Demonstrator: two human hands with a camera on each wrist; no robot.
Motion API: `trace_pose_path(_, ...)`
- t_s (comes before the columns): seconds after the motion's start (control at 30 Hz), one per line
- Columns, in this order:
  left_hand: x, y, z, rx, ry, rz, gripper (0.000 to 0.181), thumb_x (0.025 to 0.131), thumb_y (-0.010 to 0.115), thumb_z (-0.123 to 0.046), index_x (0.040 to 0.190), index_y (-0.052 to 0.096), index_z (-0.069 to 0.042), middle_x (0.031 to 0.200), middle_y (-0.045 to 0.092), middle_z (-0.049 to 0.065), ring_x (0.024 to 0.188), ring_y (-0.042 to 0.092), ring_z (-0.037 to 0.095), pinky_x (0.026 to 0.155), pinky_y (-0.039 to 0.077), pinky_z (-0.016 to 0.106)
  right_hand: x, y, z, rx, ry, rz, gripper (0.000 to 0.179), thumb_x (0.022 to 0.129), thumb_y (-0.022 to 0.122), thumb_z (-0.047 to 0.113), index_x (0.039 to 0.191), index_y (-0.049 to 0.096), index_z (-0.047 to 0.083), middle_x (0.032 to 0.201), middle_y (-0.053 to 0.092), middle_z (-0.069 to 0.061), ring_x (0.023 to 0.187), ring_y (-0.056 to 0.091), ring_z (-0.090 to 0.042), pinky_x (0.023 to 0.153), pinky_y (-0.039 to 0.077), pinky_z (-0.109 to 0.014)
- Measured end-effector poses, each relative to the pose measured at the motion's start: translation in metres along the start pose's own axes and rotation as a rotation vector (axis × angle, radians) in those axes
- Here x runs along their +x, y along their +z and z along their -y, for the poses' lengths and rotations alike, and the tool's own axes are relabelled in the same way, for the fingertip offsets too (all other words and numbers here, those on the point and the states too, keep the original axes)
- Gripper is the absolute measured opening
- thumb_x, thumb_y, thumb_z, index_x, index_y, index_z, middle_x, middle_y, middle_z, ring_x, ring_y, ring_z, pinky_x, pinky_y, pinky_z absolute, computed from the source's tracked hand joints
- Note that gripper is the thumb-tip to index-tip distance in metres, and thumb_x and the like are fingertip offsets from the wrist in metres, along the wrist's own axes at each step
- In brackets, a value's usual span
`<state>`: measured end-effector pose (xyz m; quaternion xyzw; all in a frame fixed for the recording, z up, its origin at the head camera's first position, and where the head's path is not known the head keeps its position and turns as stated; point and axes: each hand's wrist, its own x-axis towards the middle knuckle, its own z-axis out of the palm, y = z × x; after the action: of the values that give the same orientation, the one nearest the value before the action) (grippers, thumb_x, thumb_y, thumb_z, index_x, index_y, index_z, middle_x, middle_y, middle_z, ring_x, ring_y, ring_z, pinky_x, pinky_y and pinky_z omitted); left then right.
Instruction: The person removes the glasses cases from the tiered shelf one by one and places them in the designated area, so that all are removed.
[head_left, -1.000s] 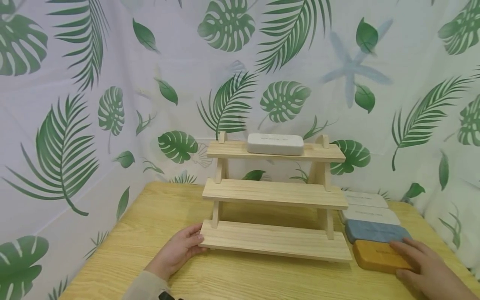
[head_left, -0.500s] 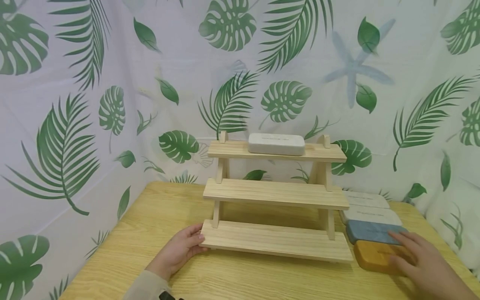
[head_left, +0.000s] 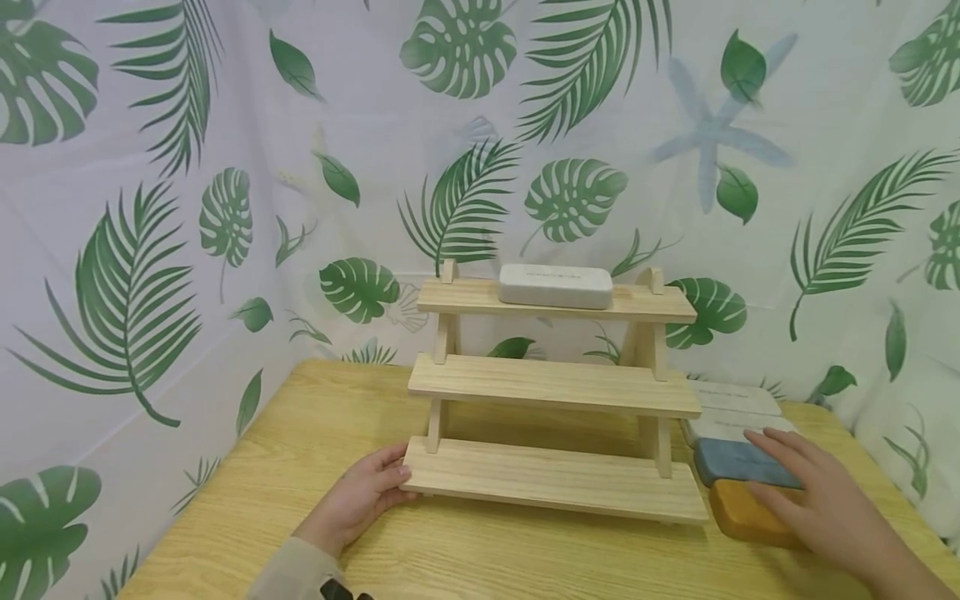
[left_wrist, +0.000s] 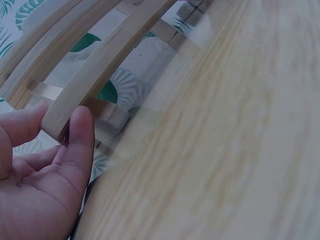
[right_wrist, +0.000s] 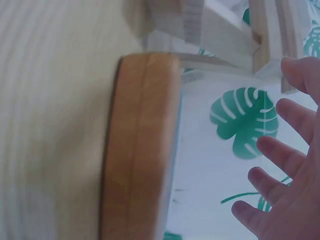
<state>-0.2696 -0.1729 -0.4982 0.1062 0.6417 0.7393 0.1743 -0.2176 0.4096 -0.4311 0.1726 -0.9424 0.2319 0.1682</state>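
Observation:
A three-tier wooden display stand (head_left: pixel 555 479) stands on the table. My left hand (head_left: pixel 360 502) holds the left end of its bottom shelf; in the left wrist view the thumb is above the board (left_wrist: pixel 75 102) and a finger below it. On the top tier lies a white oblong case (head_left: pixel 555 287). Right of the stand, an orange case (head_left: pixel 738 510), a blue case (head_left: pixel 731 462) and two white cases (head_left: pixel 735 426) lie in a row. Over the orange and blue ones hovers my right hand (head_left: pixel 828 508), fingers spread, apart from the orange case (right_wrist: pixel 140 145) in the right wrist view.
Beneath everything is a wood-grain table (head_left: pixel 465 554), its right edge just beyond the cases. A white cloth (head_left: pixel 315 225) printed with green leaves hangs behind and along the sides.
My right hand has moved left and farther forward, from the orange case to over the blue one. The left hand keeps its hold on the stand, and the cases lie where they were.

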Motion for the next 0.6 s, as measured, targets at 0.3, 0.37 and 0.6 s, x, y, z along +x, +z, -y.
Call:
trace_pose_path(0.3, 0.002, 0.0, 0.0, 0.002, 0.002, -0.005, 0.064, 0.106, 0.053, -0.012, 0.156, 0.019, 0.011, 0.154, 0.033, 0.033, 0.123, 0.055, 0.027, 0.098, 0.052, 0.036, 0.019, -0.001, 0.03, 0.017, -0.059, -0.064, 0.068, 0.091, 0.078, 0.021, 0.151, 0.049, 0.014, 0.146, 0.044, -0.029, 0.128, 0.037, -0.057, 0.096, 0.029, -0.078)
trace_pose_path(0.37, 0.002, 0.0, 0.0, 0.003, 0.002, -0.004, 0.064, 0.106, 0.053, -0.012, 0.155, 0.019, 0.011, 0.153, 0.034, 0.033, 0.123, 0.055, 0.027, 0.097, 0.052, 0.036, 0.023, 0.0, 0.036, 0.019, -0.065, -0.069, 0.069, 0.09, 0.079, 0.022, 0.152, 0.049, 0.014, 0.147, 0.044, -0.028, 0.13, 0.036, -0.056, 0.099, 0.027, -0.078)
trace_pose_path(0.6, 0.001, 0.001, -0.002, -0.002, -0.002, -0.011, 0.065, 0.106, 0.054, -0.012, 0.155, 0.02, 0.012, 0.153, 0.034, 0.034, 0.122, 0.056, 0.027, 0.096, 0.052, 0.036, 0.039, 0.002, 0.056, -0.019, -0.12, -0.093, 0.071, 0.087, 0.082, 0.023, 0.149, 0.051, 0.01, 0.147, 0.044, -0.026, 0.131, 0.038, -0.051, 0.098, 0.032, -0.074)
